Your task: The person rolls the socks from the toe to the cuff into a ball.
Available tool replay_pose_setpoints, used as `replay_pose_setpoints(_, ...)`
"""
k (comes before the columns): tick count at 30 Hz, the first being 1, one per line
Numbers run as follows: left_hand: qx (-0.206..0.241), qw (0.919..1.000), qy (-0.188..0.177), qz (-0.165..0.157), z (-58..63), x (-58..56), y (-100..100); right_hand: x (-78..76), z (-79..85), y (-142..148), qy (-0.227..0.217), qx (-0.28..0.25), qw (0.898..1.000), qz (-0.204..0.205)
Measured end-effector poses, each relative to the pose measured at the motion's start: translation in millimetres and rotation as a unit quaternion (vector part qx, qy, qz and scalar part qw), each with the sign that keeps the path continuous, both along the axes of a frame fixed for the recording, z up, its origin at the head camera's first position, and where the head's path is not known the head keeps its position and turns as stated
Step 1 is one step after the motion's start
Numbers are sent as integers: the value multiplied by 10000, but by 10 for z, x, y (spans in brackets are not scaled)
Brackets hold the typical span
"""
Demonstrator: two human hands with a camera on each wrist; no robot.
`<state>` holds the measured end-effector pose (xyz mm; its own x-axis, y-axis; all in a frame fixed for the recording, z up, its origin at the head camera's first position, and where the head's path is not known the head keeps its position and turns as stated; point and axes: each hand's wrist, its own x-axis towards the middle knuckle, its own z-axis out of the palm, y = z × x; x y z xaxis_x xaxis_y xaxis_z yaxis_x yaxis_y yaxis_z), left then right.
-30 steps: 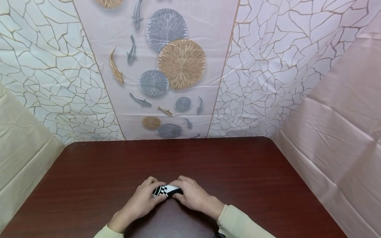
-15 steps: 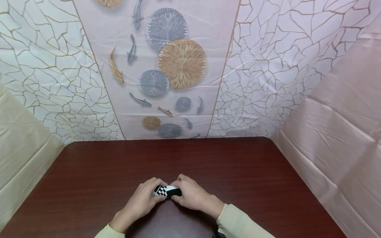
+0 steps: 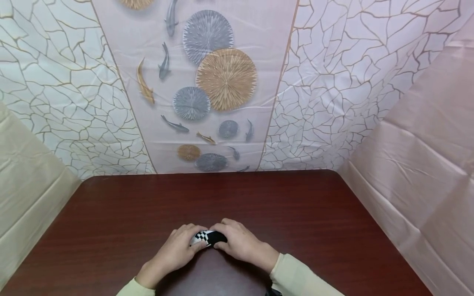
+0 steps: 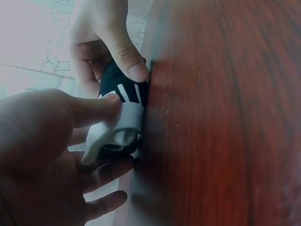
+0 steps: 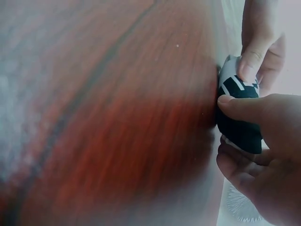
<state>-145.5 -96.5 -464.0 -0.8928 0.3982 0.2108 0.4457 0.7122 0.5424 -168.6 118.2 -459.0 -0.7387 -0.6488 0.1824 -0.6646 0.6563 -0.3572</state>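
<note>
A rolled-up black and white sock (image 3: 214, 238) with a checkered patch lies between both hands, low over the table. My left hand (image 3: 178, 248) pinches its left end, thumb on the near side and fingers on the far side. The right end is held the same way by my right hand (image 3: 241, 243). In the left wrist view the sock (image 4: 130, 114) shows a white rolled end with an open fold, and white stripes on black. The right wrist view shows the black end of the sock (image 5: 237, 113) under the right thumb. The fingers partly hide both ends.
The dark red wooden table (image 3: 296, 205) stretches out around the hands. Behind it hangs a patterned cloth (image 3: 314, 102) with fish and round motifs. Plain pale cloths hang at the left (image 3: 29, 197) and right (image 3: 414, 164) sides.
The sock has turned over in place between the hands: more black now faces up on the right, and the white area there has shrunk. Both hands have stayed nearly where they were.
</note>
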Motion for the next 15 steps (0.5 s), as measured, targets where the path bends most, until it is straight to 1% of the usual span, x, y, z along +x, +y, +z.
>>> replay_pose_setpoints(4, -10, 9999, -154, -4, -7, 3, 7, -12, -11, 11, -177, -129, 9997, 57)
replay_pose_setpoints(8, 20, 9996, -247, -100, -9, -10, -1, -28, -24, 23, -564, -366, 9977, 27)
replay_pose_setpoints(10, 126, 9993, -306, -145, -3, -24, -7, -35, -30, 33, -788, -571, 9953, 9)
replay_pose_setpoints(12, 309, 9985, -418, -168, 6, -41, -15, -36, -32, 44, -1096, -854, 9903, -37)
replay_pose_setpoints(15, 814, 9941, -697, -149, 26, -69, -32, -30, -21, 69, -1581, -1374, 9778, -83)
